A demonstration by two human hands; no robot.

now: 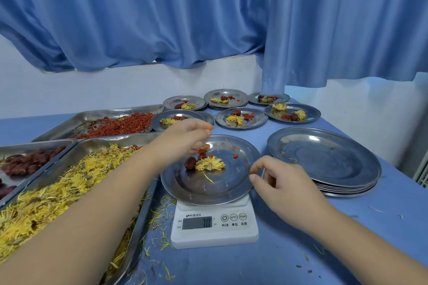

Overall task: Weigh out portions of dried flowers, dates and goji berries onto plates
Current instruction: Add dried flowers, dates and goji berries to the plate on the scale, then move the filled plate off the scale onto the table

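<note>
Date tray (14,152): far left on the counter (301,250), heaped with dark red dates.
Flower tray (140,220): just right of the date tray, full of loose yellow dried flowers, partly under the left forearm.
Goji tray (97,114): behind both, scattered with red berries.
Left hand (185,139): reached across the flower tray to hang over the far-left part of the plate, palm down, fingers curled downward.
Left grip: narrow, fingertips pinching a few goji berries (202,151) just above the plate.
Plate (208,192): on the scale, holding one date (190,163), one flower (210,164) touching it, and a stray berry to the right.
Scale (214,236): white, near centre; front printed "Boshi" with Chinese characters beside it; display "70"; three round buttons, the middle marked "g/oz", captioned 开/关, 单位, 去皮.
Right hand (278,180): at the plate's right rim, thumb and forefinger bent into a C, other fingers tucked.
Right grip: narrow; cannot tell whether nipping the rim or just short of it.
Plate stack (324,157): right of the scale.
Filled plates (240,118): far centre to right, each with flower, date and berries.
</note>
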